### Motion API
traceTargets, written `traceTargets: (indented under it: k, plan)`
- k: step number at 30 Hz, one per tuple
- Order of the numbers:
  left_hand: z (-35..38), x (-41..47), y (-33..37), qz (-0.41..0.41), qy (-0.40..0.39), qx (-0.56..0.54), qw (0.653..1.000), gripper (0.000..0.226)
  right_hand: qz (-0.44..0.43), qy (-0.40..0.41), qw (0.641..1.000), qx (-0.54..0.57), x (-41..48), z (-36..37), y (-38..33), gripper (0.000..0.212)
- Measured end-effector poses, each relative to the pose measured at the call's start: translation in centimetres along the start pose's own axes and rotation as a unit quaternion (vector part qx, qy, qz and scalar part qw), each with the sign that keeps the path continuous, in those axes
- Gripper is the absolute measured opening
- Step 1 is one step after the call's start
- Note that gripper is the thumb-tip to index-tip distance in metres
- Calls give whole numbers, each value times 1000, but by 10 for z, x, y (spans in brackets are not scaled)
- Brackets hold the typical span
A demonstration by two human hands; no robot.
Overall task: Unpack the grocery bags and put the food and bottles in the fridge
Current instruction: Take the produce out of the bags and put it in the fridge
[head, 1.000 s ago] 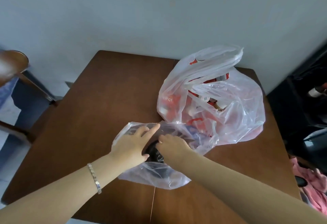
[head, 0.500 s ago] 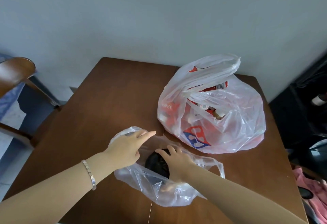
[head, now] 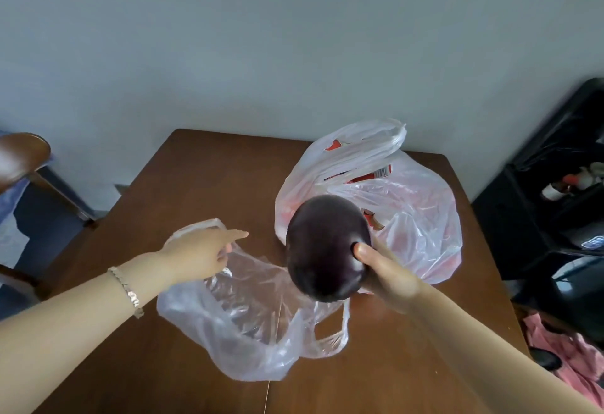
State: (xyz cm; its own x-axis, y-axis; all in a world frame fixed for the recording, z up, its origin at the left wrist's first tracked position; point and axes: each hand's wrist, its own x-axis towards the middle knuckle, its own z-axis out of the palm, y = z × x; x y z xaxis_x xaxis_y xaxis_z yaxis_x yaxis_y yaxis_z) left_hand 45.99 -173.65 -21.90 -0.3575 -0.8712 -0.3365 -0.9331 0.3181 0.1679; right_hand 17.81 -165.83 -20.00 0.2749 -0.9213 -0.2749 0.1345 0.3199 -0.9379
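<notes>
My right hand [head: 384, 271] grips a large dark purple eggplant [head: 327, 247] and holds it up above the brown wooden table [head: 196, 178], its round end toward the camera. My left hand [head: 199, 253] pinches the rim of a clear plastic bag [head: 248, 325] that lies slack on the table in front of me. A second, fuller plastic bag [head: 415, 217] stands behind the eggplant with red packages and small bottles showing through it.
A wooden chair [head: 23, 159] stands at the left of the table. On the right is a black shelf unit [head: 555, 204] with small items on it. Pink cloth [head: 575, 358] lies at the lower right. A grey wall runs behind the table.
My right hand has pulled the eggplant out of the clear bag and raised it above the table. The clear bag has gone slack. My left hand stays at the bag's rim.
</notes>
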Motion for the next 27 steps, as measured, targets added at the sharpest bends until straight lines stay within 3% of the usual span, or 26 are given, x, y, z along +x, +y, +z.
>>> traceTargets:
  k: [2,3,5,7,11,14,16,18,19,20,22,24,26,27]
  plan:
    - [-13,4,27,-23,3,-203,979,31,-31,61,993,-99,-2,-1,-3,93]
    - [-23,4,46,-38,-7,-337,941,30,-38,90,986,-138,-4,-1,-3,91]
    - [-42,1,83,-70,-94,-536,836,56,-56,128,970,-200,-7,2,-1,98]
    - [-50,-2,111,-62,-184,-607,770,79,-74,155,956,-239,-9,7,-1,109]
    - [-43,-2,137,-59,-108,-666,736,60,-85,191,932,-297,-15,11,-8,121]
    - [-33,2,130,-47,-111,-694,710,69,-70,139,926,-343,-17,2,-21,114]
    - [-31,2,119,-32,-115,-714,690,75,-41,101,958,-264,-13,-11,-36,92]
    - [-36,3,109,-14,-107,-723,683,84,-55,145,963,-221,0,-33,-45,58]
    - [-40,4,103,-4,-99,-719,688,90,-70,189,933,-299,9,-46,-46,48]
    - [-46,7,98,12,-89,-712,696,97,-65,209,881,-420,19,-58,-46,47]
    - [-61,11,92,48,-66,-688,721,99,-45,169,751,-637,42,-72,-41,63]
    - [-78,18,91,75,-51,-650,754,83,-28,124,670,-731,62,-75,-36,72]
    - [-91,25,93,97,-51,-603,790,75,-34,180,685,-705,73,-73,-41,51]
    - [-94,30,95,105,-56,-578,808,75,-47,240,727,-642,73,-73,-47,35]
